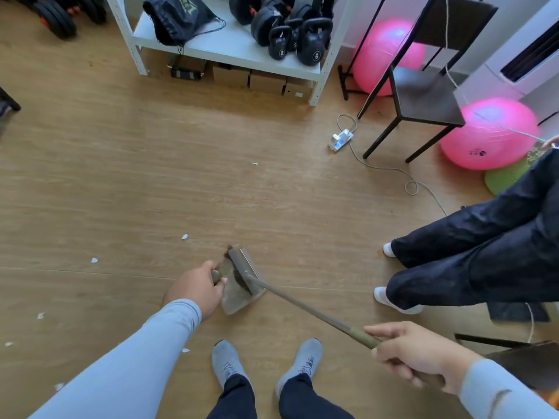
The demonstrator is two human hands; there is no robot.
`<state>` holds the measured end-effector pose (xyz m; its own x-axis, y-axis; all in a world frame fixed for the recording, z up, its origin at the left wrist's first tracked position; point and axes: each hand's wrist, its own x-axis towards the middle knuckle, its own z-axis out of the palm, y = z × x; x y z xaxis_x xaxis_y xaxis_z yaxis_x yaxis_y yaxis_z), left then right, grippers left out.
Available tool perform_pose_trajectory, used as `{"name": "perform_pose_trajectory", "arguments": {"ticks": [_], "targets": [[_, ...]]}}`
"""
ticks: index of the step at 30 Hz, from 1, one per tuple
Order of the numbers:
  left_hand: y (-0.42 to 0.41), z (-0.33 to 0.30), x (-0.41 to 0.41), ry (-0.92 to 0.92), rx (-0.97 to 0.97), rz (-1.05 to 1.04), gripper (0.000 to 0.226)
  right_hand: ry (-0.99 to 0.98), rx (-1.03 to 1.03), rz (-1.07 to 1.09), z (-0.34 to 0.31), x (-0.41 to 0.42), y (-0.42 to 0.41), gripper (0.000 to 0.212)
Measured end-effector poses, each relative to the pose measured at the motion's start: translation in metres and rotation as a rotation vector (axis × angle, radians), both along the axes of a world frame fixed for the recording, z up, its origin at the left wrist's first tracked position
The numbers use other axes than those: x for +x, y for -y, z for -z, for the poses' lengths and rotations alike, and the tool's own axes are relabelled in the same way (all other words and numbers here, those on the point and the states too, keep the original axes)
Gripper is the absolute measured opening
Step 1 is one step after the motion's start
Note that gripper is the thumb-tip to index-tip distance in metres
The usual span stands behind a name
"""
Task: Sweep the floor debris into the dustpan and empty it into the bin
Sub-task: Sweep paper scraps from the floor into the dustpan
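A grey dustpan [239, 293] lies on the wooden floor just ahead of my feet. My left hand [195, 290] grips its short handle from the left. My right hand [414, 355] holds the long handle of a broom [302, 306], low at the right. The broom's dark head [239, 272] rests across the dustpan. Small white paper scraps lie scattered on the floor: one [184, 236] beyond the pan, one [94, 260] to the left, one [254, 163] farther out, and more near my left sleeve. No bin is in sight.
Another person's legs [472, 261] in dark trousers reach in from the right. A white shelf [230, 49] with kettlebells stands at the back, boxes under it. A black chair [423, 95], two pink balls [490, 134] and a power strip [340, 140] with a trailing cable sit at the right.
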<state>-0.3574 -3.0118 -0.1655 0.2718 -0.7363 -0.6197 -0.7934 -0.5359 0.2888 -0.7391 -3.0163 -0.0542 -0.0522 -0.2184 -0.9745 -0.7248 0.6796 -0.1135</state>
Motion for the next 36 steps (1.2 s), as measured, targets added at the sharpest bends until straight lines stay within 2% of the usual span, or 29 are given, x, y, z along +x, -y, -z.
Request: {"name": "perform_pose_trajectory", "arguments": {"ticks": [3,6,11,15,18,20,24,26,29,33,36], "targets": [[-0.006,-0.007,0.010,-0.045,-0.027,-0.065,0.039,-0.018,-0.062,-0.028,-0.015,-0.009,0.008,0.063],[0.000,-0.008,0.025,-0.073,-0.071,-0.177,0.041,-0.081,-0.166,-0.091,0.007,0.002,0.030,0.068],[0.016,0.000,0.036,-0.045,-0.076,-0.269,0.044,-0.186,-0.298,-0.301,0.076,0.051,0.097,0.046],[0.039,0.009,0.038,-0.002,-0.071,-0.265,0.041,-0.207,-0.229,-0.480,0.104,0.095,0.105,0.031],[0.047,0.009,0.051,0.026,-0.054,-0.282,0.031,-0.069,-0.141,-0.555,0.092,0.106,0.083,0.028],[0.048,0.007,0.055,0.044,-0.047,-0.271,0.025,0.044,-0.050,-0.481,0.072,0.095,0.086,0.028],[0.050,0.007,0.055,0.038,-0.030,-0.272,0.019,0.147,0.049,-0.100,0.033,0.038,0.131,0.042],[0.051,0.007,0.057,0.035,-0.025,-0.281,0.016,0.149,0.056,-0.063,0.016,0.018,0.157,0.047],[0.052,0.008,0.062,0.011,-0.032,-0.298,0.014,0.059,-0.070,-0.238,0.004,0.016,0.196,0.051],[0.055,0.006,0.065,0.010,-0.030,-0.305,0.014,-0.069,-0.295,-0.301,0.019,0.036,0.255,0.059],[0.056,0.006,0.062,0.009,-0.035,-0.304,0.013,-0.206,-0.405,-0.420,0.055,0.055,0.291,0.044]]}}
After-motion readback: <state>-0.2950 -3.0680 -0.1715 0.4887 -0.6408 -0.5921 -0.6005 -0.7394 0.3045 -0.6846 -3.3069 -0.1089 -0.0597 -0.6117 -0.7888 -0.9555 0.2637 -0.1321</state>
